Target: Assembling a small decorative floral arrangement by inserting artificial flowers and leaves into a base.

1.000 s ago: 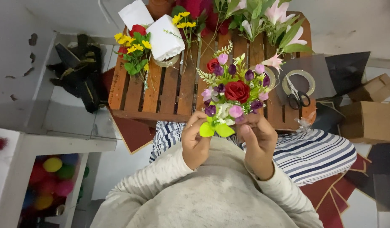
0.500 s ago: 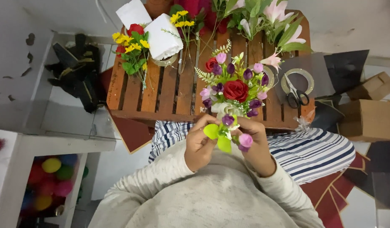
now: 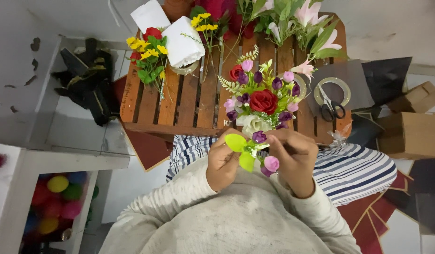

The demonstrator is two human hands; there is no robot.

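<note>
At frame centre, head view: both hands are working a cluster of artificial flowers above the person's lap.

Left hand point(image 3: 223, 162): closed around the lower stems of the bouquet point(image 3: 261, 101); the thumb is pressing beside a lime-green leaf point(image 3: 235, 142).

Right hand point(image 3: 294, 159): closed on the same stem bundle from the 3 o'clock side; fingers are curling inward, touching a small sprig with a pink bud point(image 3: 271, 163) and a purple bud point(image 3: 259, 137).

Bouquet position: held just above the hands, toward 12 o'clock from them, overlapping the near edge of the wooden slat crate point(image 3: 180, 101). A red rose is sitting at its middle, with a cream rose just below and purple and pink buds around it.

Second lime leaf point(image 3: 246, 161): hanging between the two hands, at 6 o'clock from the first leaf.

Crate surface, 10 o'clock from the bouquet: a loose bunch of yellow and red flowers point(image 3: 149, 54) is lying near two white rolls point(image 3: 182, 40).

Crate surface, 12 to 1 o'clock: pink lilies point(image 3: 316, 21) with green leaves are lying along the far edge.

Crate surface, 3 o'clock: scissors point(image 3: 331, 106) are resting inside a tape ring point(image 3: 332, 83).

Lap: striped cloth point(image 3: 358, 171) is lying under the hands.

Far side, 3 o'clock: cardboard boxes point(image 3: 410, 134) are standing on the floor.
</note>
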